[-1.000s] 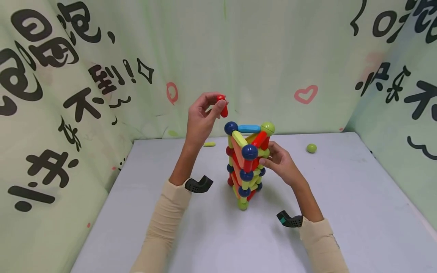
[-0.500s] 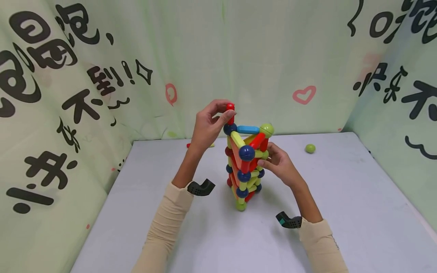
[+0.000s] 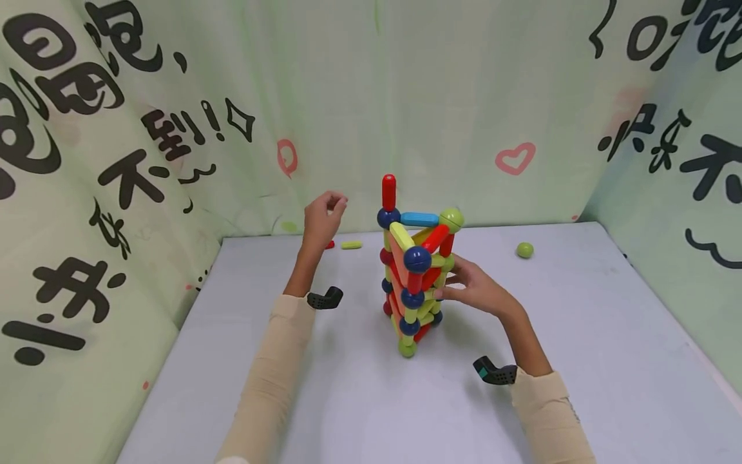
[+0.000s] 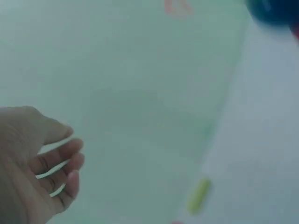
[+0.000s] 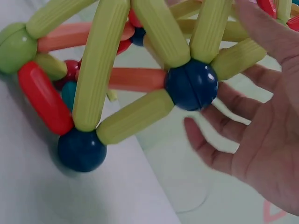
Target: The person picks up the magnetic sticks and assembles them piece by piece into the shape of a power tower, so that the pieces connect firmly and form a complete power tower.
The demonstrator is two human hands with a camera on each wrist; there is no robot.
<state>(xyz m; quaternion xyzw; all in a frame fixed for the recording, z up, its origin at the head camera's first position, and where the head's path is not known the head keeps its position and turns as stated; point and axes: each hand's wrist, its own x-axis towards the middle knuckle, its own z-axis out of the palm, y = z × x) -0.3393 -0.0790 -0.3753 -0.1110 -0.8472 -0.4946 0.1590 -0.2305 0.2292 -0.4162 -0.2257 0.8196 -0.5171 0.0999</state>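
Observation:
A tower of coloured rods and balls (image 3: pixel 417 260) stands upright on the table. One red rod (image 3: pixel 389 192) stands vertically on the blue ball (image 3: pixel 388 218) at its top back left corner. To the left of the tower my left hand (image 3: pixel 323 218) hangs in the air, fingers loosely bent and holding nothing; the left wrist view shows its bare fingertips (image 4: pixel 74 145). My right hand (image 3: pixel 478 285) is at the tower's right side, thumb in front and fingers reaching behind. In the right wrist view its spread, relaxed fingers (image 5: pixel 238 123) lie beside a blue ball (image 5: pixel 192 85).
A yellow-green rod (image 3: pixel 351 245) lies near the table's back edge, with a red piece (image 3: pixel 330 245) partly hidden behind the left hand. Further right rests a loose green ball (image 3: pixel 525 250). Printed curtains (image 3: pixel 464 116) enclose the table (image 3: pixel 348 399) at the back and sides.
My left hand set the red rod upright on the corner ball, let go, and moved left and down. The right hand's thumb slid lower along the tower and its grip widened.

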